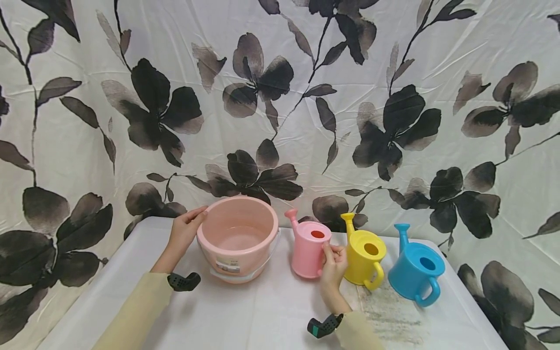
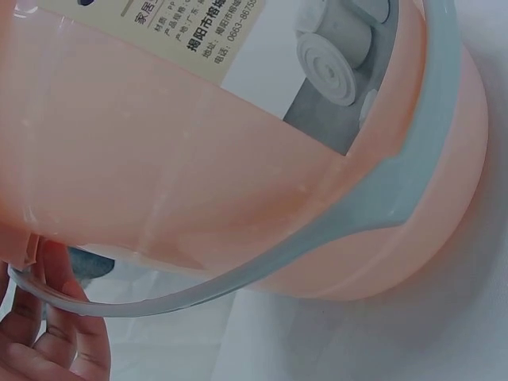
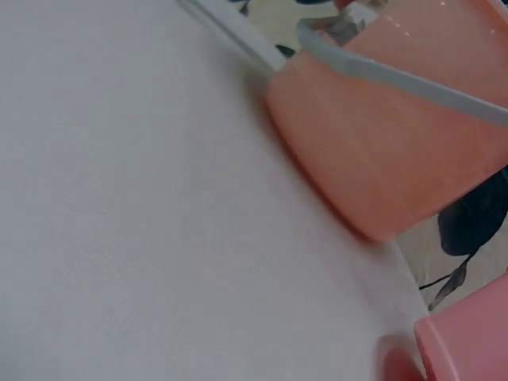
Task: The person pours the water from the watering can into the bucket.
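My left hand [image 1: 183, 238] holds the left rim of a peach plastic bucket [image 1: 240, 250]. In the left wrist view its fingers [image 2: 59, 337] are bent beside the pale handle [image 2: 262, 266] where that meets the bucket. At the handle side of a pink watering can [image 1: 306, 253], my right hand [image 1: 334, 267] grips the can, hiding most of its handle. The can stands upright, just right of the bucket. In the right wrist view only a corner of the pink can [image 3: 468, 337] shows, with the bucket [image 3: 397, 135] beyond.
A yellow watering can [image 1: 365, 253] stands right of my right hand, with a blue watering can [image 1: 417, 272] farther right. All rest on a white-covered table [image 1: 227, 316] with a grey smudged patch [image 1: 389, 316] near the front. A floral cloth [image 1: 306, 121] hangs behind.
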Demonstrator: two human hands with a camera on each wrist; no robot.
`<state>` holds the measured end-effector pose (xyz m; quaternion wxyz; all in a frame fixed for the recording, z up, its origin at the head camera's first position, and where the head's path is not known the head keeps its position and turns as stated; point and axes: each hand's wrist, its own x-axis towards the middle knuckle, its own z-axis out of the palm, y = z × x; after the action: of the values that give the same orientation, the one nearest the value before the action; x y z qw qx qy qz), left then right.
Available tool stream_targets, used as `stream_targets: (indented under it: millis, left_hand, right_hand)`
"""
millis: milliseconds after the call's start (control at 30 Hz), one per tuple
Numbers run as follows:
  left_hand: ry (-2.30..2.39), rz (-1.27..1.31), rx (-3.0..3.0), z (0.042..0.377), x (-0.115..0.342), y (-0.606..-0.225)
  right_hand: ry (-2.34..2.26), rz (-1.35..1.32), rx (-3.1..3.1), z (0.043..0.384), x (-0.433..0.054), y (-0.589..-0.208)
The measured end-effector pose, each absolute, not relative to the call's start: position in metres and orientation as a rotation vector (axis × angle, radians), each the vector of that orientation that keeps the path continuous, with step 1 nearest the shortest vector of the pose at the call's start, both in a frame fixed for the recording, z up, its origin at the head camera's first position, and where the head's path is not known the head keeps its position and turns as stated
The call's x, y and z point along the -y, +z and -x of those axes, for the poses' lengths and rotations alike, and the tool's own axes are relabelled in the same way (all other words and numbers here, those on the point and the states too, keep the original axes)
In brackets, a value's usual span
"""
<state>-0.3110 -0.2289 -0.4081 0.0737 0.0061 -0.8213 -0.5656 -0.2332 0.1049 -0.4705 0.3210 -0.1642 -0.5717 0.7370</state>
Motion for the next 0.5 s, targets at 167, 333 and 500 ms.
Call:
stream_targets:
  millis: [167,333,500]
  left_hand:
    - [-1.693,-0.026,2.468,0.310,0.228,-0.409]
    - [-1.696,-0.025,2.473,0.310,0.230,-0.409]
    - [-1.697,-0.008,2.470,0.311,0.229,-0.410]
  right_hand:
    - [1.961,0.356,1.546,0.230,-0.104,-0.480]
    - [2.030,0.305,1.632,0.225,-0.103,-0.484]
    - [2.106,0.310,1.736,0.219,-0.103,-0.486]
